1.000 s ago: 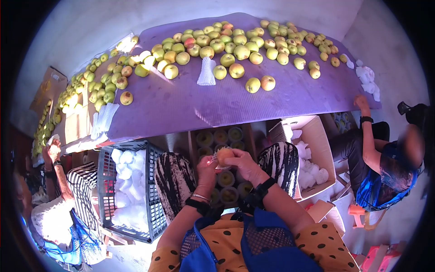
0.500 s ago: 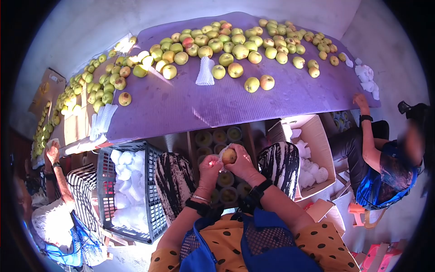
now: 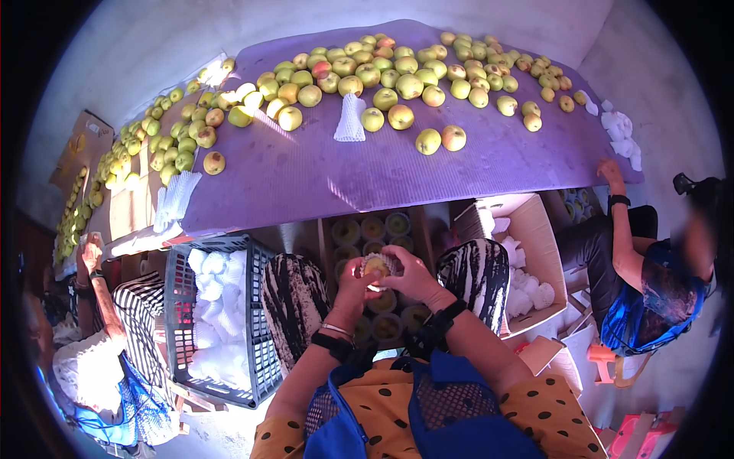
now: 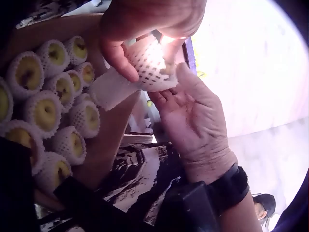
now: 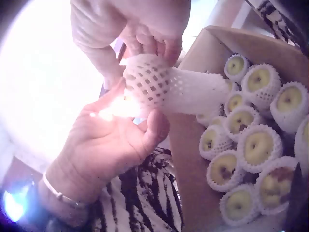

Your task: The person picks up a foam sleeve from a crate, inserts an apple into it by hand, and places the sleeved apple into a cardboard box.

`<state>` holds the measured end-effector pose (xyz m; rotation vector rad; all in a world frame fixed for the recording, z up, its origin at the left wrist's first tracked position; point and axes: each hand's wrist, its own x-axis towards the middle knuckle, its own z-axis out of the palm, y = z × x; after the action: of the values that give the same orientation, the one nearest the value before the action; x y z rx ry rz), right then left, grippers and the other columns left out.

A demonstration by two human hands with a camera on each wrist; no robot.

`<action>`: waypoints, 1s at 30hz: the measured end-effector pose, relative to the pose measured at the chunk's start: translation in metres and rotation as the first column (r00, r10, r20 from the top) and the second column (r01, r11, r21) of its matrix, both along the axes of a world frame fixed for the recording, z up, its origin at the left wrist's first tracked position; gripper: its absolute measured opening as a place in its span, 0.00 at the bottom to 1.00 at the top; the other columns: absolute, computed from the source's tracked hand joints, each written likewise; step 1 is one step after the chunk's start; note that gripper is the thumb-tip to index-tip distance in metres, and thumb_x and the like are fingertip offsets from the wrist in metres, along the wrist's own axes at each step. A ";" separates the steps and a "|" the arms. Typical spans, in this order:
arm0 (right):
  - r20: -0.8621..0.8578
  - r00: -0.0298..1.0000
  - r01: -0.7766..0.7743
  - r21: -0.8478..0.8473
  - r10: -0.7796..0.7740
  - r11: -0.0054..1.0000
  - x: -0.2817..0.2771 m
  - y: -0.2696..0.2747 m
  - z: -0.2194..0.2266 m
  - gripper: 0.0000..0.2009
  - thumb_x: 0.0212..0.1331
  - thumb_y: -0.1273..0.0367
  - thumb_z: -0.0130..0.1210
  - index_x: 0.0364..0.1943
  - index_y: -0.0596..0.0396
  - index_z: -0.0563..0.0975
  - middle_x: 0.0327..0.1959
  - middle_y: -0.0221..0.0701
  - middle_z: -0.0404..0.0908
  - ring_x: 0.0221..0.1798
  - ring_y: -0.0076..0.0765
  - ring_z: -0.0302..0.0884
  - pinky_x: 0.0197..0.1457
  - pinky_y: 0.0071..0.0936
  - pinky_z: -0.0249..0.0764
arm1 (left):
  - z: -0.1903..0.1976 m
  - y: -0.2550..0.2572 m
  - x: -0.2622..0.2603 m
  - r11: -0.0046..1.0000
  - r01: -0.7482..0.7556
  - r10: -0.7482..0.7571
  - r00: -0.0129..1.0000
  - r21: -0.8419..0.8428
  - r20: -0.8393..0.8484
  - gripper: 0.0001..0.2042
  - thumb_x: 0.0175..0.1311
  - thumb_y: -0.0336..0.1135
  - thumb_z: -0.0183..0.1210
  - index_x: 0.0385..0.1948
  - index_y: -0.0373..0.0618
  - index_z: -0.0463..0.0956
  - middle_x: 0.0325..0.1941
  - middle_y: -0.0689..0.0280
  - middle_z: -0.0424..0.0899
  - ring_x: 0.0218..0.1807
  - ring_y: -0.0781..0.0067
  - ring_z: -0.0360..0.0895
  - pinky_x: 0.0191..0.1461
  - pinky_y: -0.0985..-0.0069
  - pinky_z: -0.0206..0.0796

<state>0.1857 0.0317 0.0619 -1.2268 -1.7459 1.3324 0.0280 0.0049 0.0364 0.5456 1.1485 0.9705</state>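
Observation:
In the head view, both hands hold an apple [image 3: 375, 268] between them, above the box at the knees. A white foam net sleeve [image 5: 149, 84] is stretched round it, its mesh spread open over the fruit, and a narrow loose end trails off to one side. My left hand [image 3: 349, 292] grips the sleeved apple from the left; in the right wrist view its fingers and thumb cup it from below. Across from it, my right hand [image 3: 415, 277] has thumb and fingers curled at the sleeve. The apple is mostly covered by net and fingers.
A cardboard box [image 5: 186, 140] holds several apples in foam nets. On the purple table [image 3: 275, 176] lie many loose apples and a foam sleeve [image 3: 351, 118]. A black crate [image 3: 180, 321] of white foam nets stands left, an open carton [image 3: 544, 268] right. People sit either side.
The apple, bare toward the camera a second ago, is now inside the stretched foam net. Both hands have turned and shifted round it, staying over the box.

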 end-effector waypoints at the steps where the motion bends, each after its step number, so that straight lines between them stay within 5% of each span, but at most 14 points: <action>1: -0.113 0.994 -0.008 -0.117 -0.006 0.993 0.004 0.004 -0.008 0.29 0.40 0.73 0.60 0.51 0.59 0.64 0.47 0.35 0.70 0.50 0.33 0.69 0.54 0.26 0.65 | 0.001 0.000 -0.001 1.000 -0.016 0.017 0.998 -0.008 0.055 0.20 0.54 0.31 0.55 0.48 0.46 0.59 0.45 0.64 0.69 0.41 0.72 0.73 0.32 0.76 0.73; 2: -0.223 0.975 -0.029 -0.231 -0.024 0.973 0.006 0.006 -0.010 0.26 0.42 0.74 0.59 0.51 0.60 0.65 0.47 0.34 0.71 0.49 0.29 0.70 0.54 0.25 0.66 | 0.002 0.000 -0.001 0.999 -0.033 0.034 0.997 -0.007 0.063 0.20 0.54 0.31 0.55 0.49 0.46 0.59 0.45 0.64 0.69 0.41 0.72 0.73 0.33 0.76 0.73; 5: -0.380 0.921 -0.009 -0.228 -0.080 0.974 0.005 0.004 -0.014 0.21 0.43 0.73 0.58 0.45 0.61 0.70 0.43 0.33 0.72 0.45 0.25 0.71 0.49 0.23 0.70 | 0.005 -0.001 -0.001 0.999 -0.049 0.048 0.998 0.023 0.044 0.20 0.54 0.30 0.54 0.49 0.46 0.58 0.45 0.65 0.69 0.43 0.72 0.72 0.34 0.76 0.72; 10: -0.165 0.982 0.069 -0.138 -0.092 0.988 0.003 0.001 -0.007 0.20 0.44 0.73 0.57 0.45 0.60 0.70 0.40 0.34 0.74 0.43 0.26 0.72 0.48 0.24 0.70 | 0.006 0.001 0.003 0.992 0.042 -0.016 0.979 0.121 -0.204 0.22 0.51 0.29 0.56 0.49 0.49 0.59 0.45 0.67 0.69 0.43 0.73 0.71 0.34 0.77 0.71; 14: -0.014 0.997 0.079 -0.035 -0.080 0.996 0.005 0.003 -0.010 0.16 0.44 0.72 0.57 0.41 0.60 0.72 0.37 0.34 0.75 0.41 0.26 0.72 0.46 0.24 0.70 | 0.004 -0.001 0.005 0.977 0.090 -0.049 0.978 0.195 -0.203 0.23 0.48 0.27 0.58 0.49 0.51 0.62 0.44 0.68 0.69 0.42 0.75 0.71 0.33 0.79 0.71; 19: -0.230 0.963 0.096 -0.192 -0.140 0.977 0.007 0.006 -0.010 0.14 0.43 0.70 0.58 0.36 0.59 0.74 0.35 0.33 0.76 0.39 0.27 0.73 0.45 0.24 0.70 | 0.009 0.001 0.004 0.974 0.042 0.007 0.977 0.225 -0.215 0.23 0.44 0.27 0.61 0.45 0.49 0.66 0.39 0.69 0.71 0.41 0.76 0.71 0.37 0.79 0.70; 20: -0.269 0.947 0.117 -0.220 -0.176 0.969 0.006 0.006 -0.010 0.13 0.43 0.70 0.58 0.35 0.59 0.74 0.34 0.33 0.76 0.38 0.27 0.74 0.44 0.24 0.70 | 0.004 0.001 0.004 0.951 0.084 0.017 0.947 0.297 -0.321 0.23 0.43 0.27 0.61 0.45 0.48 0.67 0.39 0.68 0.71 0.42 0.75 0.71 0.39 0.79 0.69; 23: 0.006 0.975 0.220 0.087 -0.221 0.972 0.001 0.001 -0.004 0.12 0.44 0.71 0.57 0.34 0.59 0.75 0.34 0.35 0.76 0.37 0.30 0.74 0.43 0.25 0.70 | -0.005 0.002 0.004 0.874 0.239 0.075 0.793 0.423 -0.604 0.24 0.40 0.29 0.63 0.45 0.47 0.67 0.40 0.65 0.73 0.42 0.71 0.72 0.45 0.76 0.67; 25: 0.025 0.980 0.195 0.075 -0.197 0.978 -0.002 0.000 -0.002 0.10 0.44 0.71 0.57 0.32 0.59 0.75 0.32 0.34 0.76 0.35 0.30 0.74 0.41 0.25 0.70 | 0.009 0.000 0.006 0.844 0.344 0.106 0.646 0.412 -0.756 0.26 0.38 0.31 0.63 0.45 0.46 0.67 0.41 0.62 0.73 0.43 0.68 0.73 0.48 0.75 0.65; 28: 0.049 0.976 0.209 0.044 -0.211 0.977 0.001 0.003 -0.010 0.08 0.44 0.71 0.57 0.29 0.60 0.76 0.29 0.33 0.77 0.33 0.29 0.74 0.39 0.25 0.70 | 0.013 -0.002 0.006 0.821 0.382 0.123 0.608 0.425 -0.785 0.25 0.37 0.36 0.64 0.43 0.49 0.69 0.42 0.55 0.73 0.45 0.55 0.72 0.47 0.68 0.66; 30: 0.047 0.975 0.218 0.033 -0.219 0.975 0.000 0.005 -0.013 0.07 0.44 0.71 0.57 0.27 0.60 0.76 0.27 0.33 0.76 0.32 0.29 0.74 0.38 0.25 0.70 | 0.014 -0.003 0.007 0.820 0.369 0.113 0.644 0.437 -0.757 0.25 0.37 0.36 0.64 0.44 0.48 0.69 0.42 0.54 0.73 0.45 0.55 0.72 0.47 0.68 0.66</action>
<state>0.1862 0.0368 0.0492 -1.4031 -1.6040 1.1549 0.0351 0.0018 0.0509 1.6395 1.5234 0.9597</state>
